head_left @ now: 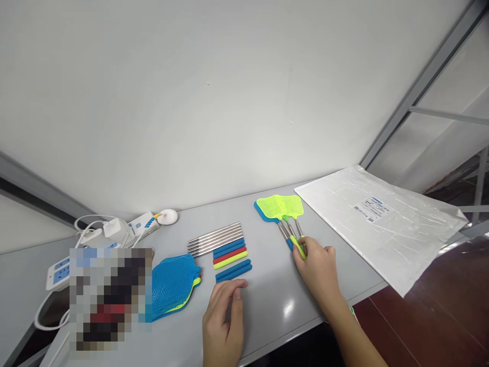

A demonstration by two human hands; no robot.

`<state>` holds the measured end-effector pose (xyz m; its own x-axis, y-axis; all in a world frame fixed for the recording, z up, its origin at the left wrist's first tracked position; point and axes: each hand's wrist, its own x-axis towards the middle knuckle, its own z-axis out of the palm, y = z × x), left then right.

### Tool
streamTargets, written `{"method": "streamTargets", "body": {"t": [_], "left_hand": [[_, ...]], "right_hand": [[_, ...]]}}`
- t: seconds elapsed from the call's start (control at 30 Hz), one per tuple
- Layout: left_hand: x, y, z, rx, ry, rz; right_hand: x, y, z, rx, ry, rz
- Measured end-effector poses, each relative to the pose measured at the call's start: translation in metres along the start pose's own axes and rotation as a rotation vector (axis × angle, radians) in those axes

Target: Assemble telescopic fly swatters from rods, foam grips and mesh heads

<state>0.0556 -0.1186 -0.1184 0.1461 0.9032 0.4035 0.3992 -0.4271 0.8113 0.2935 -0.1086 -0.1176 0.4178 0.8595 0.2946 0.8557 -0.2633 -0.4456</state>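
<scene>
Assembled fly swatters with yellow-green and blue heads (284, 206) lie in an overlapping bunch on the right half of the table. My right hand (317, 270) is closed at their lower end, its fingers on the yellow-green handle of a fly swatter (297, 246). Over the front edge, my left hand (225, 321) is open and holds nothing, fingers loosely bent. Just beyond it lie several blue, red and yellow-green handles (231, 254) in a row. Behind them is a row of metal rods (216, 239). To the left sit stacked swatter heads (173, 283), blue on top.
A large white plastic package (344, 214) with a label covers the table's right side. At the left are power strips (61, 272) with cables and a white rounded device (167, 217). A blurred patch hides something there. The white wall (229, 102) rises behind the table.
</scene>
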Motion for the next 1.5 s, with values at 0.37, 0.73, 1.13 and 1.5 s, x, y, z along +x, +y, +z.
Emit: {"method": "streamTargets", "body": {"t": [0.37,0.73,1.13,1.5], "left_hand": [[0.001,0.003,-0.001,0.0,0.012,-0.016],[0.001,0.002,0.0,-0.007,0.012,-0.045],[0.0,0.008,-0.001,-0.015,0.017,-0.028],[-0.011,-0.002,-0.026,0.471,0.027,-0.038]], "right_hand": [[0.003,-0.002,0.0,0.038,-0.006,0.021],[0.0,-0.001,-0.001,0.047,-0.025,0.046],[-0.002,-0.001,-0.005,0.023,0.036,-0.018],[0.062,-0.109,0.0,0.055,-0.428,-0.684]]}}
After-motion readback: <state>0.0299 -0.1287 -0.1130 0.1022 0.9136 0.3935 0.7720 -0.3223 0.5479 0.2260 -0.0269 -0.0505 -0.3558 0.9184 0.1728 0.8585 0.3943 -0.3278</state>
